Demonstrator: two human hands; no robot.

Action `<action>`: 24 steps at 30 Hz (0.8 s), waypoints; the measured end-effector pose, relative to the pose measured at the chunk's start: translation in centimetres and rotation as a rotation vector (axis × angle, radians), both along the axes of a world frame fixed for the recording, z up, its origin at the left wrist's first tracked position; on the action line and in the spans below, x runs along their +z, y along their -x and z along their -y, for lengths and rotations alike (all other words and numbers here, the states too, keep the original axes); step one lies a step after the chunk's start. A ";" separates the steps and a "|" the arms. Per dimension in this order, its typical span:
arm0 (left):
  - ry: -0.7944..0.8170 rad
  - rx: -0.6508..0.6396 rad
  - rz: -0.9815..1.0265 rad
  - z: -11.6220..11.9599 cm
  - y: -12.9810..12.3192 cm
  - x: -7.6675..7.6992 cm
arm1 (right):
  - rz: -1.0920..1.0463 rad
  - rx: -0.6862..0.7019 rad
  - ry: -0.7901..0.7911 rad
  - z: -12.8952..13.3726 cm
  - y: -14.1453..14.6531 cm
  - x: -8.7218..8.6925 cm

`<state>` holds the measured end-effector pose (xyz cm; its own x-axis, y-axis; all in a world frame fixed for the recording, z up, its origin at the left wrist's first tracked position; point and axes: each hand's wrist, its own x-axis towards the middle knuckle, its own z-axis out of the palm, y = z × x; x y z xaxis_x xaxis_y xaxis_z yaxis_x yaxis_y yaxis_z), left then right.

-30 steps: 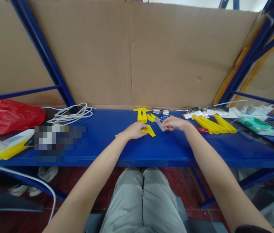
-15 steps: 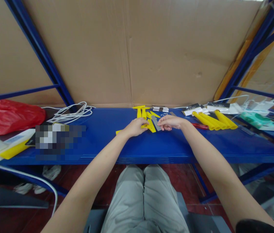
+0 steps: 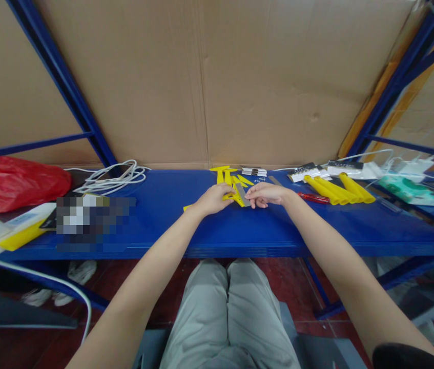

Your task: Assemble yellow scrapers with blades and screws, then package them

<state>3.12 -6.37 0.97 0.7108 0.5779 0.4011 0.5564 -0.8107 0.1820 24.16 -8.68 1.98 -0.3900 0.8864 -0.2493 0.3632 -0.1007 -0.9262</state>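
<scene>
My left hand [image 3: 215, 199] is closed on a yellow plastic scraper head [image 3: 236, 199], low over the blue table. From the other side, my right hand [image 3: 266, 194] pinches a flat grey metal blade [image 3: 242, 193] by its right edge. The blade lies against the yellow scraper head, partly over it; whether it is seated there I cannot tell. Just behind the hands are more yellow scraper parts [image 3: 220, 175], some overlapping. Small, light-coloured bits, perhaps screws [image 3: 261, 180], lie behind my right hand.
Right of my hands, a red screwdriver [image 3: 314, 198] lies beside several yellow tube handles [image 3: 326, 190]. Behind them are black-and-white packets [image 3: 304, 172]. A white cable coil [image 3: 115, 178] and a red plastic bag [image 3: 19, 184] are on the left. A cardboard wall [image 3: 209, 87] stands behind the table [image 3: 163, 220].
My right hand has moved slightly left, bringing the blade from beside the yellow scraper head to against it. My left hand keeps its hold in nearly the same place.
</scene>
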 end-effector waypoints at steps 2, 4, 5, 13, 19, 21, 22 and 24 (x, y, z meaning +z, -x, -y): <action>-0.002 -0.002 0.004 0.0 0.0 0.0 | 0.000 0.007 -0.001 0.0 0.1 0.0; -0.003 0.004 0.003 0.0 0.0 0.0 | 0.007 0.005 0.000 0.1 0.2 0.0; -0.003 0.009 0.002 0.0 0.0 0.0 | 0.011 0.001 0.000 0.2 0.2 0.1; 0.007 -0.013 0.019 0.0 0.1 -0.2 | 0.039 -0.043 -0.048 0.5 0.8 0.2; 0.015 -0.041 -0.007 -0.1 0.2 -0.3 | 0.069 -0.051 -0.066 0.5 0.9 0.1; 0.024 -0.044 -0.025 -0.1 0.2 -0.3 | 0.065 -0.050 -0.068 0.5 1.0 0.1; 0.030 -0.046 -0.031 -0.2 0.2 -0.4 | 0.061 -0.047 -0.067 0.5 1.0 0.2; 0.040 -0.049 -0.037 -0.2 0.2 -0.5 | 0.057 -0.043 -0.059 0.5 1.0 0.2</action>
<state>2.91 -6.19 0.51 0.7522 0.5571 0.3518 0.5233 -0.8296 0.1947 23.13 -9.21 2.19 -0.3380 0.9158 -0.2171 0.4119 -0.0634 -0.9090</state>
